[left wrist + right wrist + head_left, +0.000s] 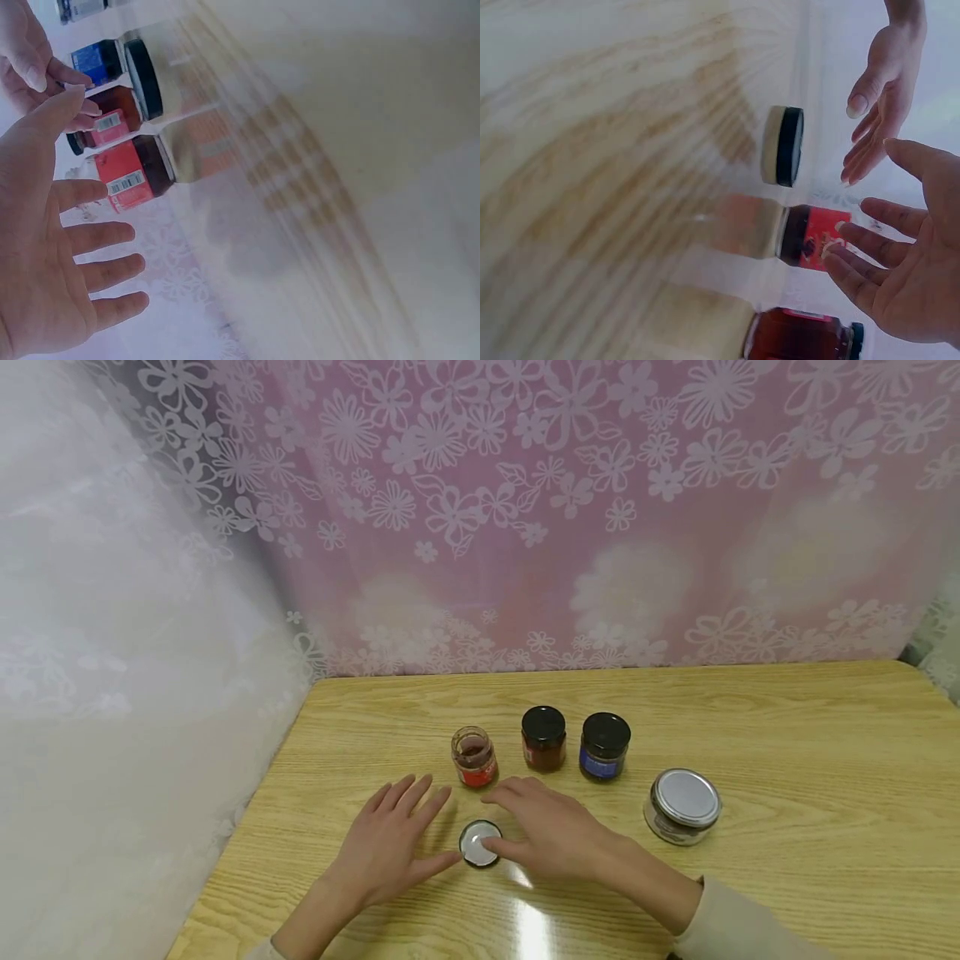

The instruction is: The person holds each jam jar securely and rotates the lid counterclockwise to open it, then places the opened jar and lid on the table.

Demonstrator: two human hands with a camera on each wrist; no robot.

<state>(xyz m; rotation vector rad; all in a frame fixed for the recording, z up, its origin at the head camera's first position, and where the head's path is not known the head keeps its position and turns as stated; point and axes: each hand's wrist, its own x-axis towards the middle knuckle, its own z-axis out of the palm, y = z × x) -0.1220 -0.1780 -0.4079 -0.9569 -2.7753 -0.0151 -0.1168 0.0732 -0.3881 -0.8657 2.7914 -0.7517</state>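
Observation:
An open glass jar (476, 768) with a red label and some dark contents stands on the table. In front of it lies a round lid (476, 839), its silvery inside facing up within a dark rim; its black side edge shows in the right wrist view. My left hand (387, 852) hovers to the left of the lid, fingers spread and straight. On the other side, my right hand (551, 831) has loosely bent fingers, and its thumb overlaps the lid in the head view. The right wrist view shows the lid (790, 146) apart from both hands. Neither hand holds anything.
Behind the right hand stand a dark red jar (543, 752) with a black lid and a blue-labelled jar (602, 760), also black-lidded. A wider jar (678, 818) with a silver lid sits further right. A floral curtain (480, 527) hangs along the table's back edge.

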